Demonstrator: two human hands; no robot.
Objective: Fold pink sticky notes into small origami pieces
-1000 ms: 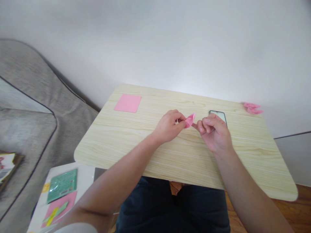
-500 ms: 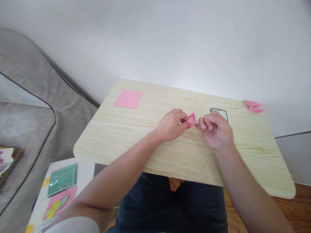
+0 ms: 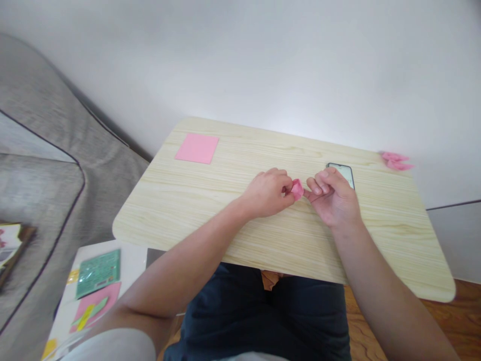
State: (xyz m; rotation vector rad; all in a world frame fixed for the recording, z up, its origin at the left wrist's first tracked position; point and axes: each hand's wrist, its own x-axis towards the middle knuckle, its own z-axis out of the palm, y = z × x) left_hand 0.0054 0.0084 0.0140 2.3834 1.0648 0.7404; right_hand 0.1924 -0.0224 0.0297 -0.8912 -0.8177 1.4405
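Note:
Over the middle of the wood-grain table, my left hand (image 3: pixel 268 192) pinches a small folded piece of pink paper (image 3: pixel 297 190) between thumb and fingers. My right hand (image 3: pixel 332 196) is turned palm up just to the right. Its upper fingers curl in against the thumb, and its lowest finger stretches out to the paper's right edge. Nothing shows inside the curled fingers. Behind that hand lies a phone (image 3: pixel 346 174) with a lit screen, partly covered by the fingers.
A flat pink paper square (image 3: pixel 197 148) lies at the table's (image 3: pixel 169 210) back left. Folded pink paper pieces (image 3: pixel 396 161) sit at the back right corner. Lower left, a white surface (image 3: pixel 131 255) bears a green packet (image 3: pixel 98 273) and coloured paper. A grey sofa (image 3: pixel 41 150) stands left; a wall is behind.
The pink paper in my left hand has tilted, and its pointed top now looks lower and rounder. Both hands stay close together; the view has shifted slightly.

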